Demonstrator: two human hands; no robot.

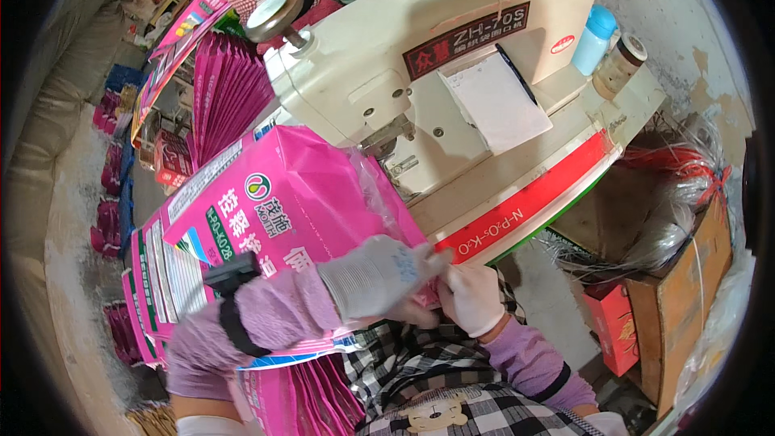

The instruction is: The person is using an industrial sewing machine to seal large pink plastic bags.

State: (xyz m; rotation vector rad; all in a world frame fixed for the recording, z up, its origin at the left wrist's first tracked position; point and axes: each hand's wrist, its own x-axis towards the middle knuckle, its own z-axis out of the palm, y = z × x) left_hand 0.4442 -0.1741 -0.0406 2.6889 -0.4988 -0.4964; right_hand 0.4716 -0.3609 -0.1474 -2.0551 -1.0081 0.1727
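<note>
Far left of the left hand, stacks of pink bags (109, 226) lie on the floor by a pale sack wall. Above & left of that hand, a fanned row of magenta bags (230, 93) stands upright, w/ a flat pink printed sheet (182, 40) leaning over it.

Big pink printed bag (282, 210) lies directly under and left of the left hand, its top edge up against the sewing head. More pink bags (311, 396) sit below the left forearm, near the person's lap.

Left hand (375, 274), in a grey-white glove, purple sleeve w/ a black strap at the wrist, is clenched on the bag's right corner, fingers pinching the edge. Right hand (471, 297), white glove, sits just beside it, touching; it grips the same corner from the right, fingers closed on the fabric.

Above both hands: cream bag-sewing machine (420, 40), needle area just above-left of the hands. A white notepad (496, 101) w/ a dark pen lies on its base. The bench (533, 194) edge has a red strip, right above the right hand.

Up & right of the right hand: blue bottle (595, 39) & a brown jar (620, 64), side by side. Further right, a tangle of clear and red string (686, 186) over a cardboard box (686, 307); a red box (615, 327) stands just right of the right forearm.
</note>
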